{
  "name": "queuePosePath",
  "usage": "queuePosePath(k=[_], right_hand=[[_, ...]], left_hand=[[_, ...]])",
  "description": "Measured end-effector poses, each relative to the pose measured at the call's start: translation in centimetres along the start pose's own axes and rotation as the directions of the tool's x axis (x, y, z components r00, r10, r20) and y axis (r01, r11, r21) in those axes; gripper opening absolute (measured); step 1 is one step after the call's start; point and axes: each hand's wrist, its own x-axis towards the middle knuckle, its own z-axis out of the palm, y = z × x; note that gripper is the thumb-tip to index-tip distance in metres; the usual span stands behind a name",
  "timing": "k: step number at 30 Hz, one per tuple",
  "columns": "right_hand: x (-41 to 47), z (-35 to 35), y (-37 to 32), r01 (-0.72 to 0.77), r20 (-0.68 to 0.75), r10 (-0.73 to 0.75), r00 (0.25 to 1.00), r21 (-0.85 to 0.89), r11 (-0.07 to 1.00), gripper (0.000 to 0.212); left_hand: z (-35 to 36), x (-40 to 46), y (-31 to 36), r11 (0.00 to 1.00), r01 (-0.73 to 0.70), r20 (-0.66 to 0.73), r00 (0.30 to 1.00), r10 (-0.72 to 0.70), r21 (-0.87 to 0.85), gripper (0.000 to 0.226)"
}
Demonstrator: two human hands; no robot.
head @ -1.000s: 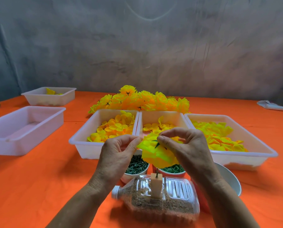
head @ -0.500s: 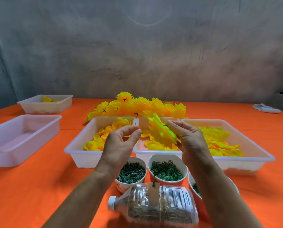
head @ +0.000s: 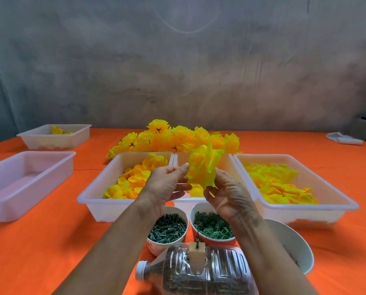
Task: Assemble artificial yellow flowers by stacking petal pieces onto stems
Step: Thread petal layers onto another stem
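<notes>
Nearest us lies a clear plastic bottle [head: 199,271] carrying a bare wire spike [head: 197,237]. Above it, our right hand [head: 229,196] pinches a layered yellow fabric flower [head: 203,169]; our left hand [head: 165,184], fingers relaxed, touches it. Beyond, white trays [head: 96,201] hold loose petals; a finished-flower pile [head: 177,138] suggests many done, many remaining.

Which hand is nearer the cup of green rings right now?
Right. The right hand is raised just above the cup of green rings, holding the yellow flower. The left hand is farther left, above the cup of green pegs.
</notes>
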Motion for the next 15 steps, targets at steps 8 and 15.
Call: queuePosePath(k=[8,15], right_hand=[[0.8,-1.2,0.8,-0.057,0.063,0.056,0.996,0.015,0.998,0.013],[1.3,-2.6,1.4,0.103,0.174,-0.055,0.983,-0.281,0.954,0.031]], left_hand=[[0.4,0.7,-0.5,0.998,0.005,-0.085,0.996,-0.010,-0.058,0.008],[0.3,1.4,-0.3,0.987,-0.138,-0.161,0.976,0.149,0.078,0.014]])
